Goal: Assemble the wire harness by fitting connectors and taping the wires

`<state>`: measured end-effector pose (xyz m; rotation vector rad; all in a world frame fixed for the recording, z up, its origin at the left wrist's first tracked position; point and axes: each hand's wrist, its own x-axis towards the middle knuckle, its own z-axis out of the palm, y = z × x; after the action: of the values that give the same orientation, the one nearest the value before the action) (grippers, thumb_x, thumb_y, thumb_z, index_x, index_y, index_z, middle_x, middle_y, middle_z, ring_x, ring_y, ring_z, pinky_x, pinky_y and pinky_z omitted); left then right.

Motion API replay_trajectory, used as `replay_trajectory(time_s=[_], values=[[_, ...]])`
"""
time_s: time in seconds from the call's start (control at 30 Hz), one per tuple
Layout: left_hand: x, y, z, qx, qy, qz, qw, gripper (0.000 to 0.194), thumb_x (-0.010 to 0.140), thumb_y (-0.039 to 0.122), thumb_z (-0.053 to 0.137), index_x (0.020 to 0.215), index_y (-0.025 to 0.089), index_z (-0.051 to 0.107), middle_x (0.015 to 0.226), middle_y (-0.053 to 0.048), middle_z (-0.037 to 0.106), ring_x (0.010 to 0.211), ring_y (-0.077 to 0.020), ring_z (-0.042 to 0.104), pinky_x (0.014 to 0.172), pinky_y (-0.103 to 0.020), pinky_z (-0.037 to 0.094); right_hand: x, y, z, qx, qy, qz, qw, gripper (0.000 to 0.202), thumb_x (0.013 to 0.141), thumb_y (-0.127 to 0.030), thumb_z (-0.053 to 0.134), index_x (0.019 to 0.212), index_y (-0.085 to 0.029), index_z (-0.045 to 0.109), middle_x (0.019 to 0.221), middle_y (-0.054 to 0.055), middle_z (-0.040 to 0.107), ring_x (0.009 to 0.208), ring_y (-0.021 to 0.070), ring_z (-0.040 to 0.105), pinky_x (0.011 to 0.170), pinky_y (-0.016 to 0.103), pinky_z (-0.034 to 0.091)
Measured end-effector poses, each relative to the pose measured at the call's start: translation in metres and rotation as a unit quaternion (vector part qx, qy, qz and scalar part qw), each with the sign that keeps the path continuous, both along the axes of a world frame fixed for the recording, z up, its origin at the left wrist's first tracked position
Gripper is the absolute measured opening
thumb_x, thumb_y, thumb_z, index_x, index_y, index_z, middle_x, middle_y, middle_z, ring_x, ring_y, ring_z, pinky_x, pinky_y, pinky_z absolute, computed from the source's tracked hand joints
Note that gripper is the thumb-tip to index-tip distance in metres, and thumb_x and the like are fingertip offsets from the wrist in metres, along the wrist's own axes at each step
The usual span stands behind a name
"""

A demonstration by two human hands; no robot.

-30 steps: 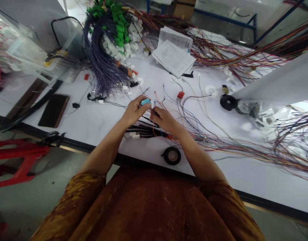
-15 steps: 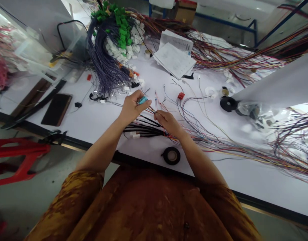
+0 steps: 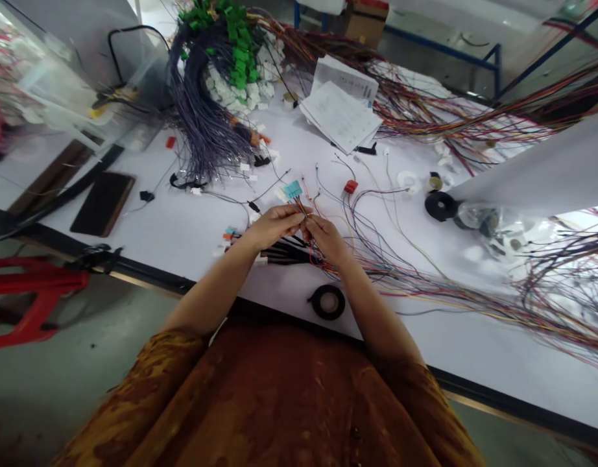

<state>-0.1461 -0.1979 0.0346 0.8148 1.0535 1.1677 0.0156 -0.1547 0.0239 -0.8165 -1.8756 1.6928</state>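
Note:
My left hand (image 3: pixel 278 226) and my right hand (image 3: pixel 324 237) meet over the table, fingers closed on the thin wires (image 3: pixel 299 203) behind a light-blue connector (image 3: pixel 293 189). The connector itself sticks out free beyond the fingertips. Below the hands lie black-sleeved wire branches (image 3: pixel 292 253), partly hidden by my left forearm. From there a long bundle of coloured wires (image 3: pixel 449 292) runs off to the right. A red connector (image 3: pixel 350 187) on wires rests beyond my right hand. Close to the table's front edge lies a roll of black tape (image 3: pixel 327 302).
Purple wires (image 3: pixel 196 117) with green connectors (image 3: pixel 240 55) are heaped at the back left. Paper sheets (image 3: pixel 342 117) lie at the back middle. A dark phone-like slab (image 3: pixel 102 204) is on the left. Another black tape roll (image 3: pixel 441 205) sits at right, and a red stool (image 3: pixel 36 298) stands lower left.
My left hand has moved off the light-blue connector, down and right onto its wires beside my right hand. The connector now points away from me. The view has shifted slightly.

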Motion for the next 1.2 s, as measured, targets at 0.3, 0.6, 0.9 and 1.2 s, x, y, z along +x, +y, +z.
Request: replay_trajectory(time_s=[0.3, 0.6, 0.9, 1.2], values=[[0.008, 0.006, 0.011, 0.051, 0.213, 0.039, 0.975, 0.044, 0.077, 0.043, 0.070, 0.048, 0.015, 0.052, 0.041, 0.002, 0.047, 0.039, -0.0051, 0.037, 0.042, -0.022, 0.025, -0.007, 0.027, 0.067, 0.271, -0.076, -0.104, 0.954, 0.015, 0.090, -0.027, 0.055, 0.100, -0.021, 0.063, 0.096, 0.007, 0.061, 0.087, 0.0175, 0.057, 0.082, 0.033, 0.048], [0.005, 0.014, 0.005, 0.028, 0.059, 0.012, 0.998, 0.033, 0.066, 0.032, 0.081, 0.059, 0.015, 0.053, 0.048, 0.004, 0.046, 0.042, -0.0048, 0.039, 0.042, -0.020, 0.027, -0.057, 0.057, 0.087, 0.301, -0.122, 0.113, 0.939, 0.003, 0.079, -0.018, 0.070, 0.079, -0.016, 0.068, 0.093, 0.006, 0.058, 0.095, 0.0204, 0.053, 0.093, 0.037, 0.041], [-0.002, 0.008, -0.018, -0.033, -0.083, 0.065, 0.994, 0.036, 0.069, 0.042, 0.083, 0.072, 0.013, 0.063, 0.060, 0.001, 0.054, 0.049, -0.0042, 0.042, 0.045, -0.019, 0.030, -0.023, 0.055, 0.093, 0.093, -0.023, -0.002, 0.995, 0.012, 0.085, -0.028, 0.066, 0.091, -0.019, 0.069, 0.086, 0.001, 0.058, 0.084, 0.0123, 0.057, 0.067, 0.024, 0.045], [0.011, 0.004, -0.012, 0.002, -0.104, 0.084, 0.991, 0.044, 0.073, 0.048, 0.079, 0.098, 0.012, 0.071, 0.093, -0.010, 0.074, 0.053, -0.0035, 0.050, 0.050, -0.019, 0.039, -0.044, 0.077, 0.059, -0.005, -0.012, -0.009, 1.000, 0.026, 0.079, -0.040, 0.073, 0.090, -0.018, 0.065, 0.067, -0.003, 0.054, 0.056, 0.0063, 0.051, 0.047, 0.018, 0.042]])
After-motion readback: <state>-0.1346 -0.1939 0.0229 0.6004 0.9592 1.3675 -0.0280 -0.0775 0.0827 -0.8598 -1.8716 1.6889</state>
